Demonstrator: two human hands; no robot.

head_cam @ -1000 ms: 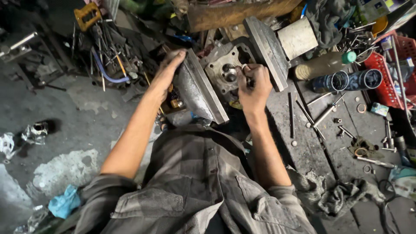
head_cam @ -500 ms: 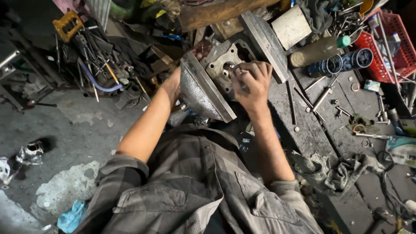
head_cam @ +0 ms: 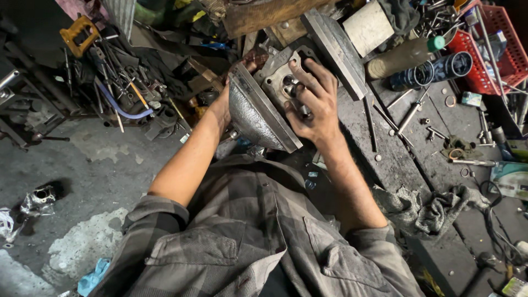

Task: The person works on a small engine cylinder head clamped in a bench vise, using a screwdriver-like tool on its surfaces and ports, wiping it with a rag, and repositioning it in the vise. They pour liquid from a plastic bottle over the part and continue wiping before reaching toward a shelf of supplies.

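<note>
Right hand (head_cam: 313,104) atop engine head (head_cam: 278,74), w/ fingers spread.

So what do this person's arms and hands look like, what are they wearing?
Both forearms are bare, with grey plaid shirt sleeves rolled up to about the elbows. The left hand and right hand wear no gloves; no watch or rings are visible.

Surface (head_cam: 401,165): dark, worn wooden planks, grimy. On it: a grey crumpled rag (head_cam: 434,206) near the front edge; loose bolts (head_cam: 426,132) and metal rings (head_cam: 450,101) scattered mid-board; a red plastic basket (head_cam: 495,52) at the far right corner; a green-capped bottle (head_cam: 404,55) lying on its side; two dark cylinders (head_cam: 432,70) just beside the bottle.

Floor (head_cam: 82,165): grey concrete, stained. On it: a heap of hand tools (head_cam: 118,82); a blue scrap (head_cam: 91,276).
</note>
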